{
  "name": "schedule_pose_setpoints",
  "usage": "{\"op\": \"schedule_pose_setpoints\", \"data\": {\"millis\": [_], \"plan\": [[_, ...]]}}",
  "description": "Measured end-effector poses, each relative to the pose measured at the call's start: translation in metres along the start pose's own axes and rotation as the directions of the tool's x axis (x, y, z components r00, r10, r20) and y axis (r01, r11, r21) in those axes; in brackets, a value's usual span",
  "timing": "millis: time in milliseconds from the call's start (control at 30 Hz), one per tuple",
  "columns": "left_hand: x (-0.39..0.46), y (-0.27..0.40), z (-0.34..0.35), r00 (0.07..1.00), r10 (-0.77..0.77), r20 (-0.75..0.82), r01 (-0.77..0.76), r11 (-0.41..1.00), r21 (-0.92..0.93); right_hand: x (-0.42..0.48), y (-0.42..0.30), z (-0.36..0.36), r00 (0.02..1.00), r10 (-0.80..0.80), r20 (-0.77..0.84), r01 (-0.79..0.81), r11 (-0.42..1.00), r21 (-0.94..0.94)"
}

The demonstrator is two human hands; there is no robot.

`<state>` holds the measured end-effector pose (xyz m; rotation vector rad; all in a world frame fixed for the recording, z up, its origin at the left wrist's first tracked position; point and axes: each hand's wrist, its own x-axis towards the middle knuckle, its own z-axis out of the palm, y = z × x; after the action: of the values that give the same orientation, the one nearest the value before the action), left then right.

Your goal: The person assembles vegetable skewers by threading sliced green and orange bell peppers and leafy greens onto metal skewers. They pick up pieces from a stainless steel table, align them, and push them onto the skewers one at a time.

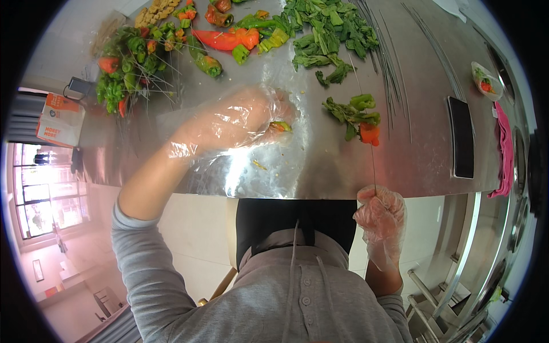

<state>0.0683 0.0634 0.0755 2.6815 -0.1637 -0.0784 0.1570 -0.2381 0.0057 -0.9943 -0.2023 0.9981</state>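
Observation:
My left hand (270,113), in a clear plastic glove, is closed around a green and orange pepper piece (281,126) above the metal table. My right hand (381,214), gloved too, grips the lower end of a thin metal skewer (373,167) at the table's front edge. Threaded on that skewer are green pepper pieces (363,101), leafy greens (339,109) and an orange-red pepper piece (369,133). Beyond my left hand lie a long red pepper (218,39), a green pepper (206,62) and other cut pieces. Leafy greens (330,34) are heaped farther back.
A pile of loaded skewers (133,68) stands at the left, near a printed paper bag (61,120). Bare metal skewers (386,73) lie right of the greens. Farther right are a black phone-like slab (462,137), a pink cloth (504,150) and a small tray (487,81).

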Motion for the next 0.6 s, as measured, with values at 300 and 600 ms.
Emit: {"op": "schedule_pose_setpoints", "data": {"millis": [300, 600], "plan": [[-0.019, 0.008, 0.008, 0.99, 0.04, -0.138, -0.004, 0.967, 0.256, 0.0, -0.001, 0.0, 1.0, -0.002, 0.013, 0.002, 1.0, -0.006], [-0.031, 0.009, 0.012, 0.983, 0.053, -0.178, 0.001, 0.957, 0.29, 0.0, 0.0, 0.002, 1.0, -0.011, -0.021, 0.01, 1.0, -0.017]]}}
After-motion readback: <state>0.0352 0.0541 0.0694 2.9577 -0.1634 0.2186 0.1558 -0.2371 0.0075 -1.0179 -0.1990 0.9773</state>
